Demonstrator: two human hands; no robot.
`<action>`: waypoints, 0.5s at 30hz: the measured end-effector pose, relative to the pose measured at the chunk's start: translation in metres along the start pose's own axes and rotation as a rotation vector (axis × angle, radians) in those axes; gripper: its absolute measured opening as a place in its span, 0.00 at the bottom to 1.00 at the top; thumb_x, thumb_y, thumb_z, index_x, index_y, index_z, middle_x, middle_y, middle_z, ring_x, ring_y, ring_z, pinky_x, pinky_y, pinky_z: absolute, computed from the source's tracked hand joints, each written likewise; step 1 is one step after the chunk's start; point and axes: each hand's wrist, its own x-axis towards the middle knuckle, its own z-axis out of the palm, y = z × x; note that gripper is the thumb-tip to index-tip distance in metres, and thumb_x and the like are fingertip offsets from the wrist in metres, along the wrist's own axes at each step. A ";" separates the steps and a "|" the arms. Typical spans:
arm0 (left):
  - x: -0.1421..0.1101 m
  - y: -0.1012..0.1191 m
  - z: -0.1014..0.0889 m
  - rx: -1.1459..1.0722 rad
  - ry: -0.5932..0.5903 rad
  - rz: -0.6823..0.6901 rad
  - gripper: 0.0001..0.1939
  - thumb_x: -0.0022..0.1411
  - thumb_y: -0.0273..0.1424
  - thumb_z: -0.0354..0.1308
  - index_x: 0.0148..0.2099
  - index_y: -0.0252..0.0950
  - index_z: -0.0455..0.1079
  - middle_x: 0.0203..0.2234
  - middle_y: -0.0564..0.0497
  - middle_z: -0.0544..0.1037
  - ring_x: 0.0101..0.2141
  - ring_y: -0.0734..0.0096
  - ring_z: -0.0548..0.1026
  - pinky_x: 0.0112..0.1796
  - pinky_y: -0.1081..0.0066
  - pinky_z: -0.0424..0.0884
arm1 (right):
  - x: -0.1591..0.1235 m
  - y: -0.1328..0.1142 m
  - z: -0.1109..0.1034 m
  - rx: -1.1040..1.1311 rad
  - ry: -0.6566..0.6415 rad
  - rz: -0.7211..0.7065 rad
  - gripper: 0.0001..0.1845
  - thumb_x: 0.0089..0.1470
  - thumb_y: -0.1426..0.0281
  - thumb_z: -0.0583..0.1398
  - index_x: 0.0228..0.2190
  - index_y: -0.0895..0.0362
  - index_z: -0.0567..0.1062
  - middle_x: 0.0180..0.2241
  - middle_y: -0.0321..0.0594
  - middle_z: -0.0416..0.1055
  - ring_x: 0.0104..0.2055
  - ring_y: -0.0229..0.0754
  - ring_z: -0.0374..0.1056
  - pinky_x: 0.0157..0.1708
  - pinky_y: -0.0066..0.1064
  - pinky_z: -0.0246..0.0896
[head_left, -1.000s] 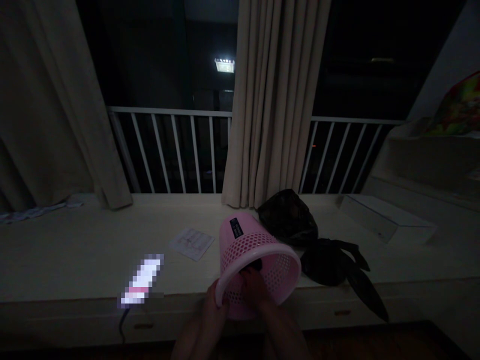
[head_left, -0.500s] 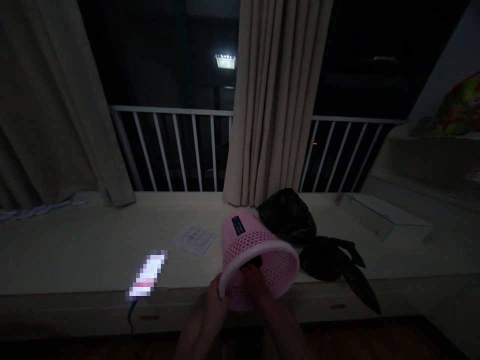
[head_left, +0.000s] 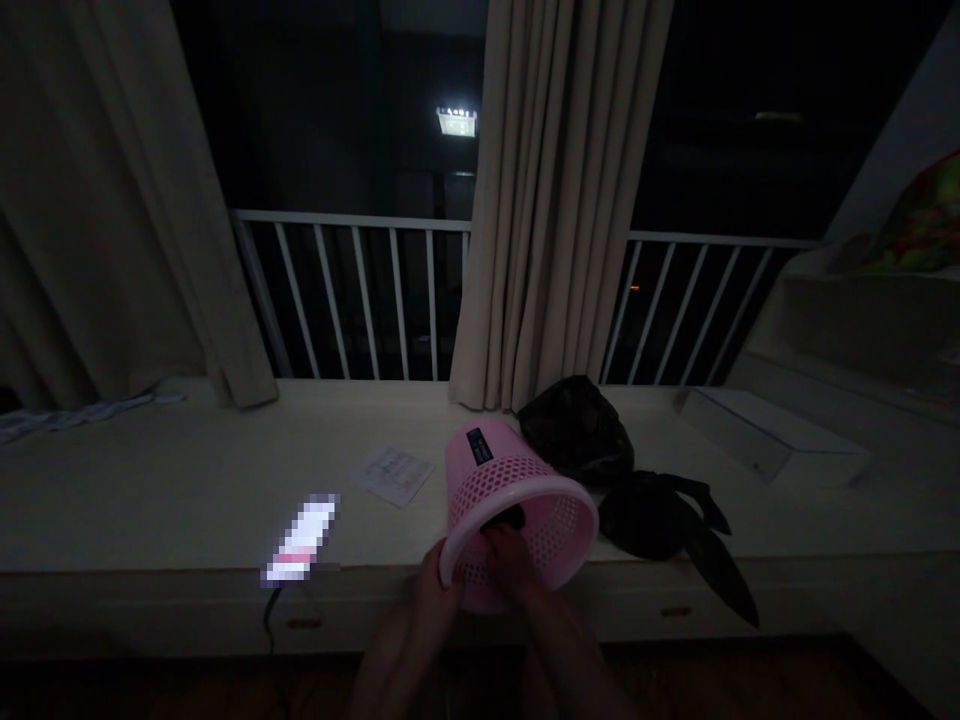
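Note:
A pink plastic wastebasket (head_left: 487, 470) with a perforated wall lies tilted, its mouth facing me. On the left of its rim, my left hand (head_left: 439, 580) is closed, gripping the edge. My right hand (head_left: 506, 555) reaches inside the basket, its fingers curled against a small black thing (head_left: 506, 518); the dim light hides what it is. Touching or close behind the basket is a crumpled black plastic bag (head_left: 577, 430). A knotted black plastic bag (head_left: 649, 515) rests to the right, its long ends hanging over the ledge's front.
A pale ledge (head_left: 187, 480) with drawers below runs under the window. Left of the basket lie a sheet of paper (head_left: 394, 475) and a blurred-out bright screen (head_left: 304, 538) with a cable (head_left: 270, 620). A white box (head_left: 772, 435) stands at right. Curtains (head_left: 555, 200) and a railing (head_left: 360, 300) are behind.
The view has shifted slightly, so the scene sits a little to the right. My hands and the basket keep nearly the same positions.

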 end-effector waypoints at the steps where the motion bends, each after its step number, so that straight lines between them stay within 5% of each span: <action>1: 0.000 0.000 0.001 -0.005 0.001 0.003 0.31 0.42 0.38 0.58 0.49 0.28 0.73 0.45 0.33 0.81 0.47 0.46 0.80 0.51 0.52 0.76 | 0.000 0.000 -0.001 0.003 0.003 -0.005 0.27 0.56 0.75 0.54 0.56 0.59 0.75 0.59 0.53 0.68 0.60 0.49 0.64 0.63 0.40 0.55; 8: 0.003 -0.010 0.004 -0.016 -0.001 0.033 0.30 0.44 0.39 0.57 0.50 0.30 0.74 0.44 0.37 0.83 0.45 0.47 0.81 0.48 0.52 0.78 | 0.005 0.001 0.006 0.033 -0.006 0.018 0.26 0.55 0.74 0.52 0.53 0.60 0.78 0.57 0.53 0.70 0.59 0.51 0.66 0.61 0.40 0.57; 15: 0.006 -0.012 0.001 -0.026 -0.027 0.026 0.29 0.44 0.38 0.59 0.49 0.32 0.74 0.46 0.36 0.82 0.48 0.46 0.80 0.50 0.53 0.77 | 0.012 0.007 0.024 0.065 0.109 0.018 0.26 0.51 0.73 0.55 0.48 0.46 0.81 0.51 0.45 0.76 0.58 0.54 0.68 0.60 0.43 0.59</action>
